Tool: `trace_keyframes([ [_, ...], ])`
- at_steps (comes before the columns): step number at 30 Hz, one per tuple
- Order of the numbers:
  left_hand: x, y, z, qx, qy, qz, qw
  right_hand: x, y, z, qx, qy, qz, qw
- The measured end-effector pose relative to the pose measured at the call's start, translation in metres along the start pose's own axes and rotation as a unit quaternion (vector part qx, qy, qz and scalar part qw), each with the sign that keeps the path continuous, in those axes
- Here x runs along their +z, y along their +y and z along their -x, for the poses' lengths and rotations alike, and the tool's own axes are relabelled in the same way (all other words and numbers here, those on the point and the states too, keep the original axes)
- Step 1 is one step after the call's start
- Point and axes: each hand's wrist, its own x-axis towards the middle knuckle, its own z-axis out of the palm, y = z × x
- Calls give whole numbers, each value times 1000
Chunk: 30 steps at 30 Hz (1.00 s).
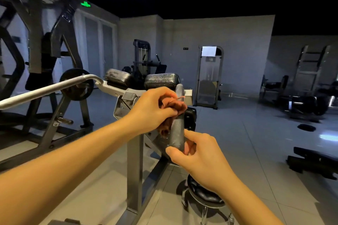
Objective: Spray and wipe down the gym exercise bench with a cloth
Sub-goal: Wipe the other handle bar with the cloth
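The grip of the left hand [153, 109] is closed around a bunched reddish-brown cloth [173, 107], which is pressed against and partly wrapped round a grey padded handle [177, 133] at the centre of the frame. A tail of the cloth is seen hanging below the hand, to the left of the handle. The grip of the right hand [197, 153] is closed on the lower end of the same handle, pinched between thumb and curled fingers, just below the cloth and not touching it. The handle's long axis runs nearly upright in the frame, tilted slightly, from its top end above the cloth down to the right hand. A wipe would therefore be expected to travel along that axis, either down toward the right hand or up to the free top end; the left hand is the one placed for it, while the handle appears to be steadied by the right. The handle belongs to the exercise bench [134, 160], whose two black pads [161, 79] lie just above and behind. A silver bar [45, 89] extends to the left edge, and a round stool [204, 192] stands on the floor at lower right. No spray bottle is in view.
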Motion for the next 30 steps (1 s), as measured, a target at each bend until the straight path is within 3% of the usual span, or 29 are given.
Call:
trace_keyframes([
  [5,17,-32,-84,-36,22,-42,998,3,4,0,19,-11,4,1000],
  [12,34,-60,-115,-85,42,24,995,-4,0,-9,36,-8,7,999],
  [16,23,-44,-87,-53,4,-13,998,-1,-2,-2,37,-21,21,999],
  [22,-1,2,28,37,-67,63,995,-3,-1,0,32,-16,30,999],
  [26,-1,3,2,34,-76,32,996,-2,0,-2,24,-20,33,999],
  [30,17,-20,-84,4,-47,-84,995,-2,3,-1,33,-27,21,999],
])
